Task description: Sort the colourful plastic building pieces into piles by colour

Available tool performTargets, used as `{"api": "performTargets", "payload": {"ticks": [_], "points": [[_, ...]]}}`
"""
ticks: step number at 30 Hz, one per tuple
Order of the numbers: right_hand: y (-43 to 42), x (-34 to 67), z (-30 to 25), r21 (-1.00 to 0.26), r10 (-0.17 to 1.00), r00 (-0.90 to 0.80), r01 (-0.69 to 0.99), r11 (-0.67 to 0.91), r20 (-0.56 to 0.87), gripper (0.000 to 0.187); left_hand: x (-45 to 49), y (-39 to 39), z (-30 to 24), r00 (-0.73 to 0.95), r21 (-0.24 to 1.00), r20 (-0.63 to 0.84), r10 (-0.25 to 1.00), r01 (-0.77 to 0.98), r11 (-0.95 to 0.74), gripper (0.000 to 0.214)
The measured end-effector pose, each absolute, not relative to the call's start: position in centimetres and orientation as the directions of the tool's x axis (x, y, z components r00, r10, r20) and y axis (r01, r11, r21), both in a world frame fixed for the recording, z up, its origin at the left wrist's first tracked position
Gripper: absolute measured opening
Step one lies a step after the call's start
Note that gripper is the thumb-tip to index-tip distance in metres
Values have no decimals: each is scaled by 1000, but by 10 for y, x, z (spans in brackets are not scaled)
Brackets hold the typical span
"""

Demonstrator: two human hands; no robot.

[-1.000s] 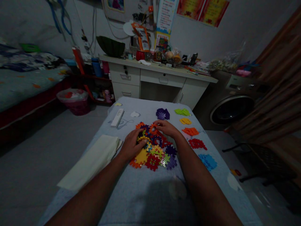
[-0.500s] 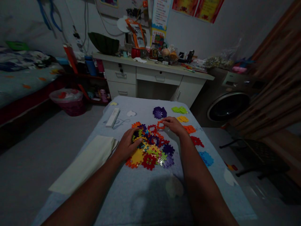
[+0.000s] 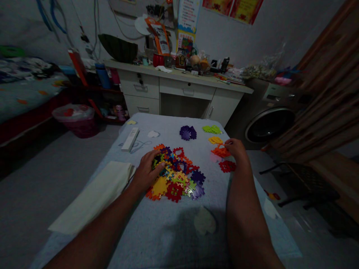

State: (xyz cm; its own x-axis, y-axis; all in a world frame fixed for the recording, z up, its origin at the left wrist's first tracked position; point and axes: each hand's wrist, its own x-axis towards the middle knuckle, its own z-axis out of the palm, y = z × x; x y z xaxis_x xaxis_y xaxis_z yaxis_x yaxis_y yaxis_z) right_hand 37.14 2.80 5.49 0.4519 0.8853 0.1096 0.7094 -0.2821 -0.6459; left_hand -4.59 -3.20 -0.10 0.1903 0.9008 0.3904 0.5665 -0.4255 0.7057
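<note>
In the head view, a mixed pile of plastic building pieces (image 3: 174, 191) with toothed edges lies mid-table. My left hand (image 3: 146, 167) rests on the pile's left side, thumb and fingers apart, holding nothing I can see. Between the fingertips of my right hand (image 3: 235, 148) is an orange toothed building piece (image 3: 222, 146), right at the small orange group (image 3: 220, 152). Around it lie a yellow group (image 3: 215, 140), a red group (image 3: 227, 166) and a lime green group (image 3: 212, 129). Purple pieces (image 3: 187, 132) sit farther back. My right forearm hides the blue group.
A folded cream cloth (image 3: 95, 198) and a long white box (image 3: 130, 139) occupy the table's left side. Behind the table stands a cluttered white desk (image 3: 140, 85), with a washing machine (image 3: 269, 112) to its right. A pink bin (image 3: 77, 121) is on the floor at left.
My right hand has carried the orange piece from beside the pile rightward to the orange group. My left hand stays at the pile. The camera view has shifted slightly.
</note>
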Motion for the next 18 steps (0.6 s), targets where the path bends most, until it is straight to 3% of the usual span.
{"api": "performTargets", "payload": {"ticks": [13, 18], "points": [[25, 396, 42, -519, 796, 577, 744, -421, 181, 21, -46, -30, 0, 167, 681, 410, 897, 598, -423, 34], [23, 388, 50, -519, 807, 537, 776, -359, 244, 29, -45, -30, -1, 158, 690, 403, 901, 594, -413, 33]]}}
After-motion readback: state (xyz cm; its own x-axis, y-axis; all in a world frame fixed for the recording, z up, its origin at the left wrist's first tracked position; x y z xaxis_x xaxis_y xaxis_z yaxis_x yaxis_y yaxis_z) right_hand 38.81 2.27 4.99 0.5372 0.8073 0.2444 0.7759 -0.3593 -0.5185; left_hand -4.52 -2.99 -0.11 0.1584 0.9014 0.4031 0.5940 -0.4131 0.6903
